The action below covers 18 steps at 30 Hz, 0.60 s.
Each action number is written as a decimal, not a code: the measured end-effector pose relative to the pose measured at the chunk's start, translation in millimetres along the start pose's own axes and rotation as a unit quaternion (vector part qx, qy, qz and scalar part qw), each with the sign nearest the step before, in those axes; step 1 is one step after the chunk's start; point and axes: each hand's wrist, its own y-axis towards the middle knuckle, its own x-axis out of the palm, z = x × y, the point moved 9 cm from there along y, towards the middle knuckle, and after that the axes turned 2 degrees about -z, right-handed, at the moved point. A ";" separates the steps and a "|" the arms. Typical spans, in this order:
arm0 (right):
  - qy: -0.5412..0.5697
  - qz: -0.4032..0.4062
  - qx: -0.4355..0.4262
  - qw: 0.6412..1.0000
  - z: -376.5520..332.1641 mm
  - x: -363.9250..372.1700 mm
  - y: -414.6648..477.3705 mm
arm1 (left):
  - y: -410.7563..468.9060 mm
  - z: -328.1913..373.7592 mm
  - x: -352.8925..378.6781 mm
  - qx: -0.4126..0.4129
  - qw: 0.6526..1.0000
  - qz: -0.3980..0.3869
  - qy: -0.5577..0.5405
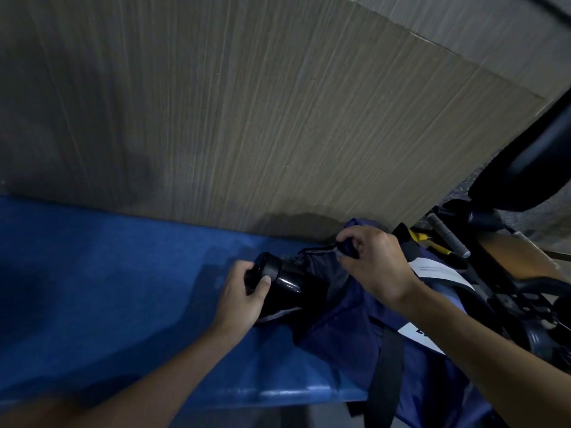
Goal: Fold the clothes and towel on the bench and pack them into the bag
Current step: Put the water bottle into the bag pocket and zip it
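Observation:
A dark navy bag (pixel 346 329) lies on its side at the right end of the blue bench (pixel 108 288), its mouth facing left. My left hand (pixel 244 295) grips the capped end of a black bottle (pixel 278 284) whose other end is inside the bag's mouth. My right hand (pixel 370 261) pinches the upper rim of the bag's opening and holds it up. A black strap (pixel 386 366) hangs from the bag over the bench's front edge. No clothes or towel show outside the bag.
A wood-grain wall panel (pixel 247 118) rises straight behind the bench. To the right stand a black chair (pixel 525 168) and dark equipment with a grey threaded bar (pixel 448 234). A white label (pixel 438 273) lies on the bag's right side.

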 end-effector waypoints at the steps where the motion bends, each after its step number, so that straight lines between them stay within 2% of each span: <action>1: 0.000 -0.003 -0.005 1.000 -1.9 0.1 0.2 | 0.6 -2.9 0.1 -0.007 1.000 -0.004 -0.002; 4: 0.000 -0.009 -0.011 1.000 -6.4 0.2 1.5 | 1.2 -4.4 1.0 -0.018 1.000 -0.018 -0.015; 12: -0.002 -0.013 -0.010 1.000 -8.0 2.3 2.4 | -0.7 -5.0 11.2 0.018 0.997 -0.050 0.061; 18: 0.000 -0.018 -0.010 1.000 -8.8 5.8 2.3 | -5.4 4.6 20.5 0.042 0.992 -0.105 0.063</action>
